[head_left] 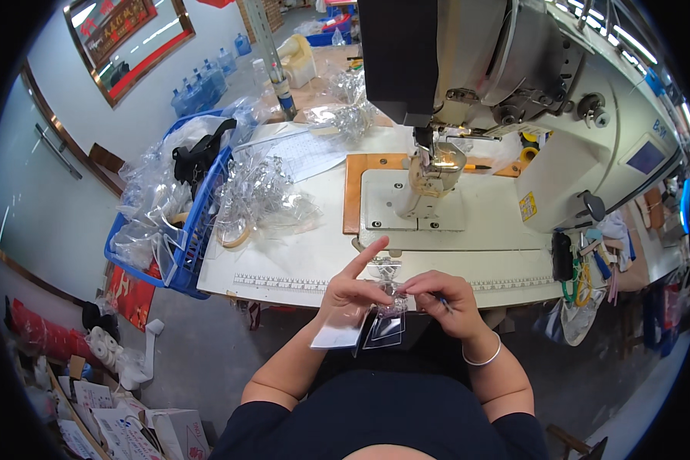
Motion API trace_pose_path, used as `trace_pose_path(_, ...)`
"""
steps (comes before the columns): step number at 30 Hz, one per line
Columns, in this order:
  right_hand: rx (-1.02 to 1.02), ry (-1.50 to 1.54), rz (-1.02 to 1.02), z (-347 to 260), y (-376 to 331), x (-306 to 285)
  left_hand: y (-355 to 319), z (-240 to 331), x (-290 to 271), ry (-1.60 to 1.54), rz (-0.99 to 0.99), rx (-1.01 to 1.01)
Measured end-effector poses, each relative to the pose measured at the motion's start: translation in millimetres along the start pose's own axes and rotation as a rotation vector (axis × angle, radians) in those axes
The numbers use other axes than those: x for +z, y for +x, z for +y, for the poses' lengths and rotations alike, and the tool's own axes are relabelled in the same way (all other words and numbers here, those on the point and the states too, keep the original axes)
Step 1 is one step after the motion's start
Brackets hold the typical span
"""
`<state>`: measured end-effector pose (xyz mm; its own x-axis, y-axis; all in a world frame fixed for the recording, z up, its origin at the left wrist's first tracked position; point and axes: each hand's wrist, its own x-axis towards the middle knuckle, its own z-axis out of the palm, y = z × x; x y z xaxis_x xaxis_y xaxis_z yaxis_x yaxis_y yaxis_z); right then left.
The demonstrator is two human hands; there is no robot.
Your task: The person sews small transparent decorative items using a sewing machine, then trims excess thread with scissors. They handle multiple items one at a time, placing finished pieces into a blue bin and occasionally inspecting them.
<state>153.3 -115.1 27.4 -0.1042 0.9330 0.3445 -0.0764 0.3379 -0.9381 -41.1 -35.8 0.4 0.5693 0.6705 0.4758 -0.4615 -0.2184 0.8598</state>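
Observation:
My left hand is in front of the sewing table's near edge, index finger stretched out and the other fingers pinching clear plastic pieces. These hang below the fingers as flat see-through panels with pale edges. A whitish translucent sheet also hangs under that hand. Close by on the right, my right hand has its thumb and fingertips together at the upper end of the plastic. A thin dark tool sticks out from its fingers; its kind is too small to tell.
Beyond the hands stands a post-bed sewing machine on a white table. A heap of clear plastic pieces lies left of it. A blue basket filled with plastic stands at the left edge. Scissors and cords hang at the right.

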Motion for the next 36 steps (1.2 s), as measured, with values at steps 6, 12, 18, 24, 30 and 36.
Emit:
trace_pose_path(6, 0.000, -0.614, 0.099, -27.6, 1.0, -5.4, -2.5, 1.1, -1.8, 0.200, 0.006, 0.076)
trace_pose_path(12, 0.111, -0.773, 0.103, -30.6, -7.5, 0.6, 1.4, 9.3, 2.4, 0.459, -0.061, 0.191)
trace_pose_path(18, 0.049, -0.831, 0.120, -33.2, -2.7, 2.6, 1.4, 12.0, 7.0, 0.520, -0.104, 0.200)
trace_pose_path(24, 0.071, -0.756, 0.084, -33.8, 3.3, 3.6, -1.1, 12.7, 8.4, 0.515, -0.113, 0.151)
trace_pose_path(30, 0.080, -0.719, 0.092, -31.3, 4.4, 2.1, -4.4, 11.6, 8.0, 0.483, -0.142, 0.054)
trace_pose_path(36, 0.234, -0.123, 0.258, -13.6, -5.8, -8.6, 1.2, 10.0, 8.9, 0.260, 0.096, -0.021)
